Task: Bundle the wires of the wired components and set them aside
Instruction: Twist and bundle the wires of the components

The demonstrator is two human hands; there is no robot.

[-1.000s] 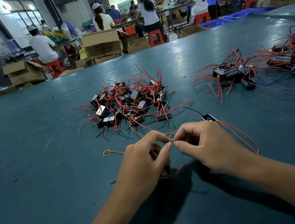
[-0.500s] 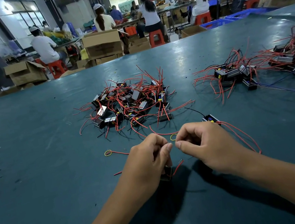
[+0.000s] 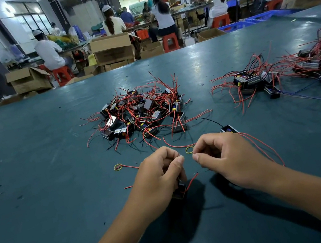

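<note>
**benchrat:** ok so closest in, the left hand is curled round a small black box-shaped wired component that sits under its palm, on the table or just off it, can't tell. Its thin red wires poke out right, toward the other hand, so that's the long axis. The right hand is just beside it, fingertips pinched together on something fine, probably a wire end, too small to tell.

**wirenut:** so which hand does the wrapping?

**benchrat:** I'd guess right, since the wires run its way. Yellow rubber band lies just past the thumbs, between both hands, and a second yellow band sits off to the left.

**wirenut:** anything in the way?

**benchrat:** another black component with long red leads sits right behind the right knuckles, could snag. Further out on the dark teal table is the tangled heap of black components and red wires, and a second heap far right.
</note>
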